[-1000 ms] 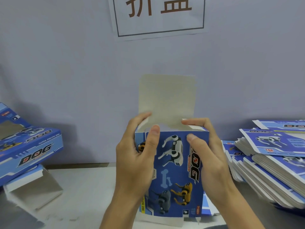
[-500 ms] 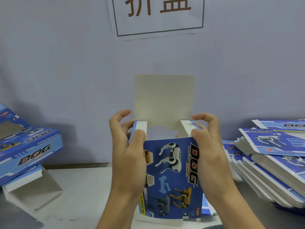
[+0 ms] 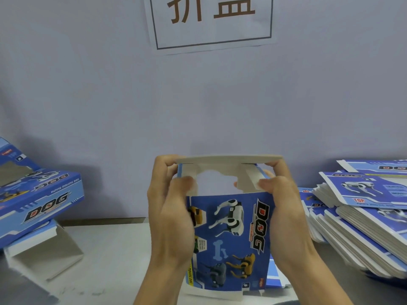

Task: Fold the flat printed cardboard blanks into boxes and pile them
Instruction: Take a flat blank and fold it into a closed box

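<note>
Hands (image 3: pixel 171 219) gripping box (image 3: pixel 231 238), printed "DOG"

We are facing a plain lavender-grey wall (image 3: pixel 88 89) bearing a framed paper sign (image 3: pixel 211 23), above a pale tabletop (image 3: pixel 114 249).

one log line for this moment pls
step: closing top lid flap | left hand grips box | right hand grips box | side flaps folded in
</note>
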Action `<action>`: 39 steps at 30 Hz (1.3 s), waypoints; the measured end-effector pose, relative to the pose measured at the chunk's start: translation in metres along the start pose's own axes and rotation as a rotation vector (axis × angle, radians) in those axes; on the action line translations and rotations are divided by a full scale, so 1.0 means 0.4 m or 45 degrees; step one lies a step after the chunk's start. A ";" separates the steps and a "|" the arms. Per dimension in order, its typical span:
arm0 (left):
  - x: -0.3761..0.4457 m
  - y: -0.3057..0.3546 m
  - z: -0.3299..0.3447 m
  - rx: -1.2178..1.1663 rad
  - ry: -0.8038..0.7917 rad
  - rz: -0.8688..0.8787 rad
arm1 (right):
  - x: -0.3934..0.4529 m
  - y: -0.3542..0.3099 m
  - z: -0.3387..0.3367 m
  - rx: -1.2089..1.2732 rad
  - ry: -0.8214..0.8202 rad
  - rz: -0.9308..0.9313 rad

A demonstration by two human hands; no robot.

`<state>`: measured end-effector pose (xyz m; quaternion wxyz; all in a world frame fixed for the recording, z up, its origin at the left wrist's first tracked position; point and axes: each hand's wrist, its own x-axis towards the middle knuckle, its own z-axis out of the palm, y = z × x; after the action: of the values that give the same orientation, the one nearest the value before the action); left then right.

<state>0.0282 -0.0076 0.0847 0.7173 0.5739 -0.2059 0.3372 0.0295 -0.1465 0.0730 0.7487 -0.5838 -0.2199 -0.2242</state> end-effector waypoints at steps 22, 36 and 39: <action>0.024 -0.008 -0.015 -0.020 0.261 -0.202 | -0.015 -0.032 -0.024 -0.052 -0.302 -0.079; 0.056 -0.020 -0.104 0.148 -0.372 -0.669 | 0.045 -0.094 -0.086 -0.219 -0.066 0.600; 0.046 -0.022 -0.112 0.190 -0.337 -0.770 | 0.030 -0.079 -0.075 0.069 -0.268 0.936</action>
<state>0.0430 0.0389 0.0797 0.7080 0.6987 -0.0923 0.0457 0.0225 -0.1836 0.0977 0.7677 -0.6235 -0.0775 0.1263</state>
